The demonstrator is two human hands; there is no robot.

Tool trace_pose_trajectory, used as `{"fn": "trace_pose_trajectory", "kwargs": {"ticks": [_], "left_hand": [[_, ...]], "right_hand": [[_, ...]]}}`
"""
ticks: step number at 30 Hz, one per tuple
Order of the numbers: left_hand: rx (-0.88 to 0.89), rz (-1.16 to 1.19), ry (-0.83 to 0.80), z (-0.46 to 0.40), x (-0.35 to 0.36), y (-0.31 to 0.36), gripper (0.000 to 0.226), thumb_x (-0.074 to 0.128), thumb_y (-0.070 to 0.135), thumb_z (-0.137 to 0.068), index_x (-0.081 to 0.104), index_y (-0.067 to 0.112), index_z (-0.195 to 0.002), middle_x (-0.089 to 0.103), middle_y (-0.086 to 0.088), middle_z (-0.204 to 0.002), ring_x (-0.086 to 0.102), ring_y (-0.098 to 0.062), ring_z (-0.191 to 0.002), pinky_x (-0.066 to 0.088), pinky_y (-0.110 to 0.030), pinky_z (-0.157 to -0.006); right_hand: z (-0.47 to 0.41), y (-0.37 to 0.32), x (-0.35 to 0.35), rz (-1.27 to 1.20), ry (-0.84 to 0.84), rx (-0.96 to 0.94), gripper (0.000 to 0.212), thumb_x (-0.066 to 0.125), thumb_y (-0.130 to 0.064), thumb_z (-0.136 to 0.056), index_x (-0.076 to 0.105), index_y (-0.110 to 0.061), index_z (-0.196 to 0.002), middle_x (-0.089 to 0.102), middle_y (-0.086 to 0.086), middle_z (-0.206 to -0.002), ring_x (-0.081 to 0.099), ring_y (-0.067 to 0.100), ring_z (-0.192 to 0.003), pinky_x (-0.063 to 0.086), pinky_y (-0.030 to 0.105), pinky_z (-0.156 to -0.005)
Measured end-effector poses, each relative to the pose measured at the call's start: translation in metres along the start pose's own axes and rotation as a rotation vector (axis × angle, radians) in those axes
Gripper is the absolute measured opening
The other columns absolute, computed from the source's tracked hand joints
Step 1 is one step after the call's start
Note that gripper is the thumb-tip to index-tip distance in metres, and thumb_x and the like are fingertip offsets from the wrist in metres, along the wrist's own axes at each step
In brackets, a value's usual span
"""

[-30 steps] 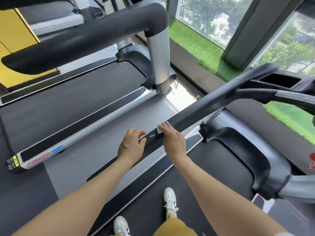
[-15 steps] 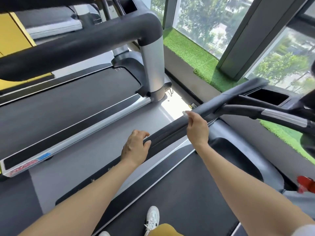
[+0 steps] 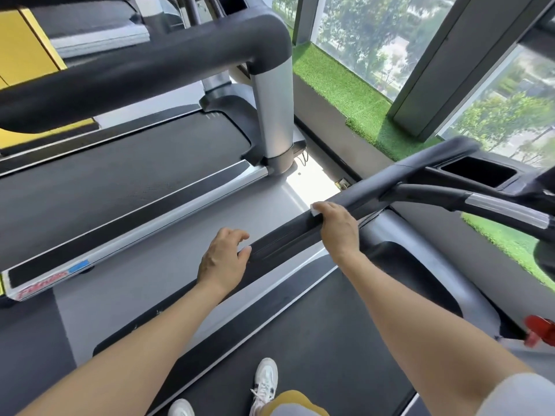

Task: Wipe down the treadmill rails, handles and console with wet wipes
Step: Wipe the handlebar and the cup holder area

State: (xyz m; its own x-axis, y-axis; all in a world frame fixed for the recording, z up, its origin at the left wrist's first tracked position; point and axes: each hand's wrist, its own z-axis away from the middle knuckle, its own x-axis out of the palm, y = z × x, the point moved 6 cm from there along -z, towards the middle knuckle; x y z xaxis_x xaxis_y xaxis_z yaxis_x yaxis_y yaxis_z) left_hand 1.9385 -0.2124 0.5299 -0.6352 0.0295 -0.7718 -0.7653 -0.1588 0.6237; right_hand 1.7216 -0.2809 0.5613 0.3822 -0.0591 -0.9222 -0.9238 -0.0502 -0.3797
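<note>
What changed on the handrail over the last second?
The right hand slid the wet wipe forward along the black handrail, from beside the left hand toward the console end, gripping the rail over the wipe. Nothing was picked up or let go. The left hand kept its place lower on the rail, thumb resting on it, fingers loosely curled. The person stayed standing on the belt.

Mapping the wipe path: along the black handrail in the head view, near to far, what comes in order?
Left hand → right hand pressing the wet wipe → handrail junction → console cup holder.
</note>
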Motion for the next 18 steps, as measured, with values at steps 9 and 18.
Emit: {"fn": "trace_pose_trajectory", "kwargs": {"ticks": [9, 18], "left_hand": [[-0.023, -0.004, -0.057, 0.034, -0.027, -0.043, 0.028, 0.055, 0.028, -0.094, 0.056, 0.021, -0.121, 0.05, 0.0, -0.123, 0.054, -0.019, -0.111, 0.048, -0.034, -0.091], [0.011, -0.13, -0.232, 0.058, -0.033, -0.066, 0.046, 0.069, 0.033, -0.084, 0.049, 0.024, -0.124, 0.046, 0.004, -0.119, 0.05, -0.017, -0.109, 0.046, -0.035, -0.089]], "right_hand": [[0.062, -0.084, 0.039, -0.046, -0.093, -0.154, 0.042, 0.045, 0.013, -0.078, 0.065, -0.013, -0.104, 0.066, -0.003, -0.112, 0.057, 0.019, -0.105, 0.038, 0.023, -0.081], [0.102, -0.136, 0.056, -0.063, -0.163, -0.333, 0.039, 0.048, 0.007, -0.083, 0.068, -0.019, -0.104, 0.068, -0.008, -0.111, 0.056, 0.019, -0.103, 0.043, 0.029, -0.078]]}}
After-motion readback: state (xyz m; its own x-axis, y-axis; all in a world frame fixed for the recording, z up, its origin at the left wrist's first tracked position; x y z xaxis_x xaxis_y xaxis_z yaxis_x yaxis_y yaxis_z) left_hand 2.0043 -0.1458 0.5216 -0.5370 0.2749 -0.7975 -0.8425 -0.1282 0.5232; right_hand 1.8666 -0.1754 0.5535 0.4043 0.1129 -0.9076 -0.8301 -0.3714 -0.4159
